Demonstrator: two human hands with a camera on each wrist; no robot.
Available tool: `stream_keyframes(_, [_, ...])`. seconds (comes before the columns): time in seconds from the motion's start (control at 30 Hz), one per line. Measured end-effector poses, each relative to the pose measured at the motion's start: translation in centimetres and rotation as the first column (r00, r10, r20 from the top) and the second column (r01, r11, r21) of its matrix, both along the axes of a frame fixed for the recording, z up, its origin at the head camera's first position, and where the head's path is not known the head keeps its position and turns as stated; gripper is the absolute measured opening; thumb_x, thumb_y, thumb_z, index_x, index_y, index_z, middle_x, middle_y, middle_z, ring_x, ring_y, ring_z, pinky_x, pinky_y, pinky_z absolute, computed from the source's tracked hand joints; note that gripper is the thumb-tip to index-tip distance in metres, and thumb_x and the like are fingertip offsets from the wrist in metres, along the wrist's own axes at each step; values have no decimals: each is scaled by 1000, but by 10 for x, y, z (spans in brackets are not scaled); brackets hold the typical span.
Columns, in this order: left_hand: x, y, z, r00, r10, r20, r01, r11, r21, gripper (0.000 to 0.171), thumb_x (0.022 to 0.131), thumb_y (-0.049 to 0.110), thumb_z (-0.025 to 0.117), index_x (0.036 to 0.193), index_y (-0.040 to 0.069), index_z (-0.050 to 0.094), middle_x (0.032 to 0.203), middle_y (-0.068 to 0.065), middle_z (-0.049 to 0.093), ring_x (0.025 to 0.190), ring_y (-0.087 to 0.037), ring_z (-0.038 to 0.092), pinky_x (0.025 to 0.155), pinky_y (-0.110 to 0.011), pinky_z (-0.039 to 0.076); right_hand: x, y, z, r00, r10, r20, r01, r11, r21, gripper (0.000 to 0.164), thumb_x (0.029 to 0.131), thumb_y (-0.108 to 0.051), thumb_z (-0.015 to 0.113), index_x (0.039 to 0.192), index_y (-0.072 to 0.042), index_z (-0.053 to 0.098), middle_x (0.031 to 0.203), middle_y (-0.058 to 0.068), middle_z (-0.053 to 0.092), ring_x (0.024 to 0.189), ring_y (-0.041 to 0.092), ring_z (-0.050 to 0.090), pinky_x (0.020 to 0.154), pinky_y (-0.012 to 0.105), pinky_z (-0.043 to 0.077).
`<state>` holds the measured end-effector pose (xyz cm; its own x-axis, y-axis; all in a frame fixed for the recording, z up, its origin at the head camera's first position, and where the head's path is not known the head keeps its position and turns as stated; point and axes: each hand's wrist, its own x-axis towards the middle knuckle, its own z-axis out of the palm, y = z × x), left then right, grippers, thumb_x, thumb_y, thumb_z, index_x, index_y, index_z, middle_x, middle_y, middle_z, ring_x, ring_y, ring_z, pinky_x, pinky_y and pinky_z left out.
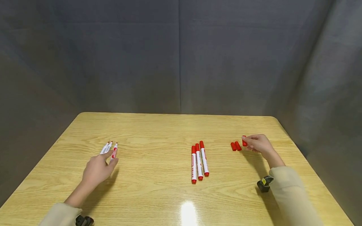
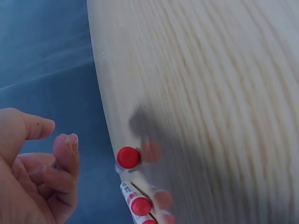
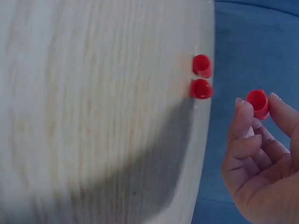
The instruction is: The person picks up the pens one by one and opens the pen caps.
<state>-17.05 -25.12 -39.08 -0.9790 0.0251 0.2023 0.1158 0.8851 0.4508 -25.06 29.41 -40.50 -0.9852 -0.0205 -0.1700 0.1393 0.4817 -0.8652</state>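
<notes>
At the right, my right hand (image 1: pixel 260 146) pinches a red marker cap (image 3: pixel 258 103) between thumb and fingertips, its hollow end facing the wrist camera. Two more red caps (image 1: pixel 235 146) lie side by side on the table just left of it. On the left side, my left hand (image 1: pixel 97 169) is over three uncapped white markers, its thumb and forefinger apart with nothing between them. One uncapped marker (image 1: pixel 114 151) lies a little right of the other two (image 1: pixel 106 147). Their red ends (image 2: pixel 128 157) show beyond the fingers in the left wrist view.
Three capped red-and-white markers (image 1: pixel 199 161) lie nearly parallel on the wooden table (image 1: pixel 158 194), between the hands. A grey curtain (image 1: pixel 127 62) hangs behind the table and along both sides.
</notes>
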Motion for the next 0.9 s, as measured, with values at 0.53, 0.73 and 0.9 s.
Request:
stream_keyframes(0.53, [3, 8, 7, 999, -39, -6, 39, 999, 34, 43, 89, 22, 56, 121, -8, 54, 45, 3, 42, 37, -10, 36, 34, -25, 27, -20, 3, -22, 995, -98, 24, 90, 969, 231, 27, 84, -23, 64, 79, 4, 62, 57, -1, 52, 49, 9, 52, 46, 24, 41])
stream_keyframes(0.73, [3, 7, 5, 999, -36, -8, 37, 999, 31, 43, 89, 21, 57, 121, -7, 54, 44, 3, 42, 36, -10, 35, 33, -24, 26, -21, 3, -23, 994, -100, 48, 86, 970, 227, 25, 84, -23, 63, 74, 0, 61, 56, -1, 51, 51, 10, 52, 47, 25, 40])
stream_keyframes(0.9, [2, 7, 4, 999, -38, -21, 38, 999, 30, 43, 88, 21, 58, 120, -7, 55, 43, 3, 41, 36, -10, 35, 33, -25, 27, -22, 2, -22, 993, -100, 56, 84, 970, 229, 26, 84, -24, 63, 69, -3, 60, 55, -2, 51, 50, 10, 52, 47, 24, 39])
